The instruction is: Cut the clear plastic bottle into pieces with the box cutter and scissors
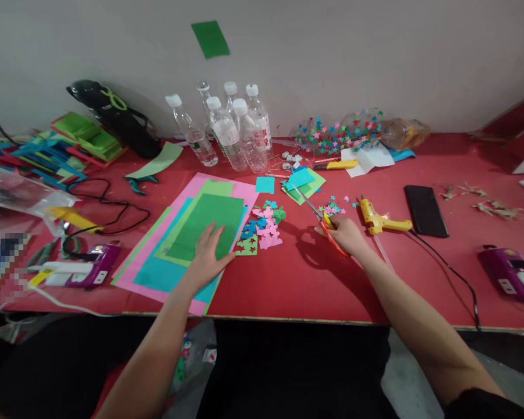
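My left hand [209, 256] lies with fingers spread on a dark green sheet [222, 212], the top of a stack with light green, blue and pink sheets [131, 273]. My right hand [343, 233] is closed on orange-handled scissors [335, 237], whose blades point up and to the left over the table. Between the hands lie punched paper scraps [268, 227] in pink, blue and green. Beyond them are a small blue square [265, 185] and some blue and green pieces [313, 185]. Small loose stars [332, 208] are scattered just behind my right hand.
Several plastic bottles [229, 137] stand by the wall. A yellow glue gun [382, 218] and a black phone [427, 210] lie to the right. A yellow cutter [341, 164] is at the back. Purple power strips [96, 265] and cables flank the red table [283, 291].
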